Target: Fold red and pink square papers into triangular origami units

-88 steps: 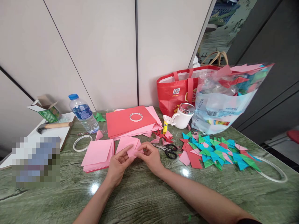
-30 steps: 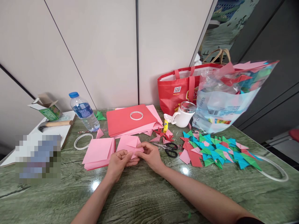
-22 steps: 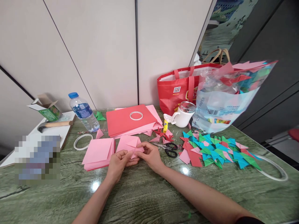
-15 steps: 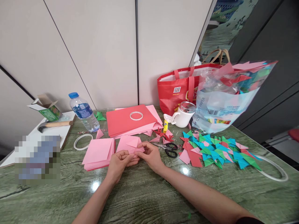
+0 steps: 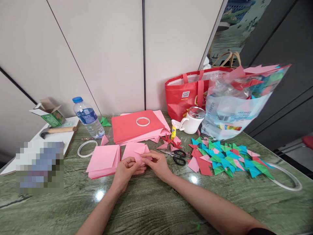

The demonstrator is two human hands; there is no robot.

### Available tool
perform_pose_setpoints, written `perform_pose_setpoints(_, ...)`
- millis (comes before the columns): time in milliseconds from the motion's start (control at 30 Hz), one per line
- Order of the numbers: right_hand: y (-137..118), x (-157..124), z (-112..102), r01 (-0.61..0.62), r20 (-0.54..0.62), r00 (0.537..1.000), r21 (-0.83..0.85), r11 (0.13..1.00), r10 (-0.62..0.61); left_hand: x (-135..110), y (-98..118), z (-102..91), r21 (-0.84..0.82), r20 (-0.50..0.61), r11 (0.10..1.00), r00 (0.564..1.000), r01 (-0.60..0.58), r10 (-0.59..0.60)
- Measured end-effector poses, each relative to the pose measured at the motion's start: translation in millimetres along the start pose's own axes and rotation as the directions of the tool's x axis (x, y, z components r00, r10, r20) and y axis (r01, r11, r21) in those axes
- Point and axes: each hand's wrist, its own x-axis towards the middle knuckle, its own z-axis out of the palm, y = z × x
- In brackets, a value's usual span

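Observation:
Between my two hands is a small folded piece of pink paper [image 5: 140, 157], partly covered by the fingers. My left hand [image 5: 125, 169] pinches its left side, thumb on top. On the right side, my right hand [image 5: 156, 164] grips the same paper with thumb and fingertips. Just behind the hands lies more pink paper [image 5: 129, 148], and I cannot tell exactly where it ends and the held piece begins. A stack of pink paper squares [image 5: 102, 159] sits beside my left hand. Scissors [image 5: 178, 157] with black handles lie right of my right hand.
Behind are red sheets [image 5: 127, 125] with a tape roll [image 5: 143, 121] on top, a water bottle [image 5: 88, 119], a glue stick [image 5: 173, 132] and a white mug [image 5: 192, 123]. Folded coloured paper pieces [image 5: 227, 158] spread at right, before a plastic bag [image 5: 227, 114]. A hammer [image 5: 58, 130] lies left.
My right hand's fingers have shifted slightly left and down over the pink paper, and its upper flap sits at a slightly different angle. My left hand has barely moved.

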Motion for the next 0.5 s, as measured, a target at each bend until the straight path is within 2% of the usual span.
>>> perform_pose_setpoints(267, -2.1, -0.8, 0.6, 0.064, 0.034, 0.997, -0.072, 0.995, -0.062, 1.9, -4.4, 0.5, -0.025, -0.002, 0.999, 1.000, 0.030, -0.031)
perform_pose_setpoints(500, -6.4, -1.3, 1.2, 0.009, 0.080, 0.997, -0.039, 0.999, -0.006, -0.1, -1.7, 1.0, 0.006, 0.007, 1.000, 1.000, 0.027, -0.027)
